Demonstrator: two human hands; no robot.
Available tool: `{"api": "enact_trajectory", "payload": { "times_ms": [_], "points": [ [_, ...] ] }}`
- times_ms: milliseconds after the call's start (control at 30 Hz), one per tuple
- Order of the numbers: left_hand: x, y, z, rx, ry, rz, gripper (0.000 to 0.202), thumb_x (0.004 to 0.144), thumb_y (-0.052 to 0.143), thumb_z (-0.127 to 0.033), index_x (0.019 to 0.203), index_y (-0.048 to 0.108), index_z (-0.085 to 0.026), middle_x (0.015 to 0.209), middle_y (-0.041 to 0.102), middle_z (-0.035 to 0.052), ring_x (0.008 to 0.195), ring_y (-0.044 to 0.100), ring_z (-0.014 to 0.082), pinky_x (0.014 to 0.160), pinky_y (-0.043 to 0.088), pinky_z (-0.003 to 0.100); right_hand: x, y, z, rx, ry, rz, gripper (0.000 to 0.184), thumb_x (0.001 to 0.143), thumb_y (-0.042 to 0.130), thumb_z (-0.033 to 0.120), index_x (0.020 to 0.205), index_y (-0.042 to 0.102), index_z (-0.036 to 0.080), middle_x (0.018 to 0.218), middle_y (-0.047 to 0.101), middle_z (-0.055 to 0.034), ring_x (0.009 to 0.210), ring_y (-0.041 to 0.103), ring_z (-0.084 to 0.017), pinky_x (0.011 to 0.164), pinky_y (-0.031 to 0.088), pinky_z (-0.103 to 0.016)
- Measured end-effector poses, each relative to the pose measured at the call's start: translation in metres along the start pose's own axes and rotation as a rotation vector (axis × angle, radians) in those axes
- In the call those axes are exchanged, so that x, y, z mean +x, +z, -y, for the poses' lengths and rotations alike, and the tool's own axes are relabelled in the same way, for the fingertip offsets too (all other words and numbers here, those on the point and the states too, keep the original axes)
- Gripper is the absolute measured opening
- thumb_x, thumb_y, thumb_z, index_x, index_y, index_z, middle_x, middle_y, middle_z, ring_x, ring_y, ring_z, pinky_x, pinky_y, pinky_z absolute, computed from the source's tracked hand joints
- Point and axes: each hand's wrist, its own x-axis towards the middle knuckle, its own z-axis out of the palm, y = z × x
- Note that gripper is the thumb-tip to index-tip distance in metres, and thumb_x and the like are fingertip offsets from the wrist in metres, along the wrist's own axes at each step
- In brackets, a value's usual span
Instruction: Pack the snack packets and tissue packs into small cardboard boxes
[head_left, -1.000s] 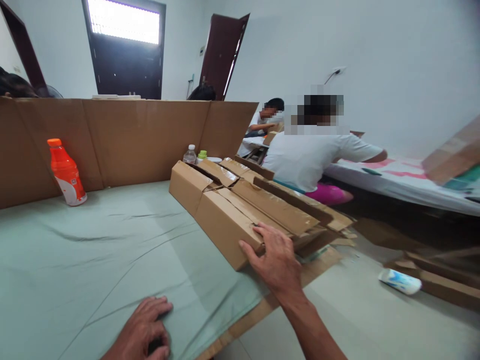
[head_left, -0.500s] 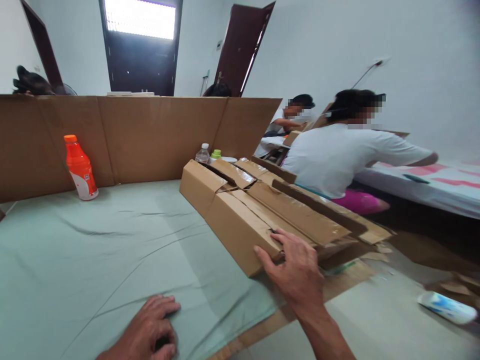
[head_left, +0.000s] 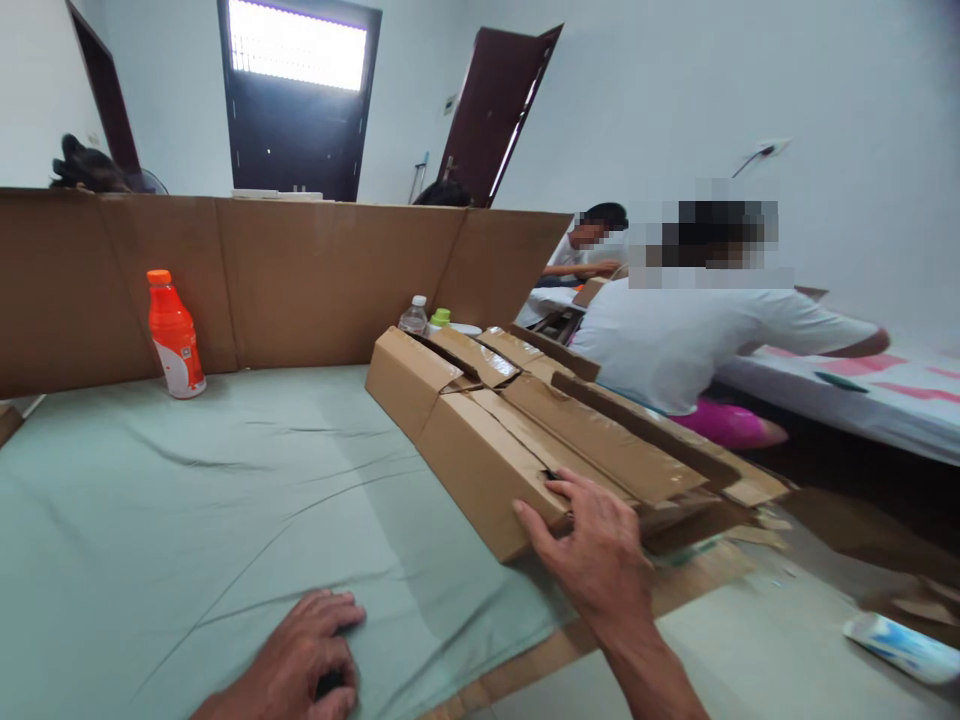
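My right hand (head_left: 600, 535) grips the near end of a long folded cardboard box (head_left: 480, 470), thumb against its left side and fingers over the top edge. A small dark spot or object shows at the fingertips; I cannot make out what it is. The box lies along the right edge of a pale green cloth (head_left: 247, 500). On that cloth, at the lower middle, rests my left hand (head_left: 311, 650), its fingers loosely bent and apart, with nothing seen in it. Dark shadow fills the gap below its index finger.
A cardboard screen (head_left: 337, 285) stands along the back. Before it is an orange bottle (head_left: 176, 335); a clear bottle (head_left: 414, 316) and a green-capped container (head_left: 439, 319) stand behind the box. A person in white (head_left: 675, 335) sits at right. A white-and-blue tube-shaped item (head_left: 904, 647) lies on the floor.
The whole view has shifted slightly, with the scene lower and further right in the picture. Both hands keep the same places on the box and the cloth.
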Motion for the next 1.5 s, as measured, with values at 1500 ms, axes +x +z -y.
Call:
{"api": "enact_trajectory", "payload": {
  "times_ms": [1500],
  "points": [
    [0.001, -0.003, -0.009, -0.018, -0.015, 0.018, 0.023, 0.074, 0.063, -0.006, 0.091, 0.070, -0.020, 0.155, 0.052, 0.0112, 0.149, 0.041, 0.0330, 0.124, 0.027, 0.059, 0.000, -0.007, 0.009, 0.030, 0.037, -0.022, 0.041, 0.095, 0.051, 0.063, 0.103, 0.052, 0.022, 0.121, 0.066, -0.0206, 0.112, 0.062, -0.038, 0.095, 0.048, -0.056]
  ]
}}
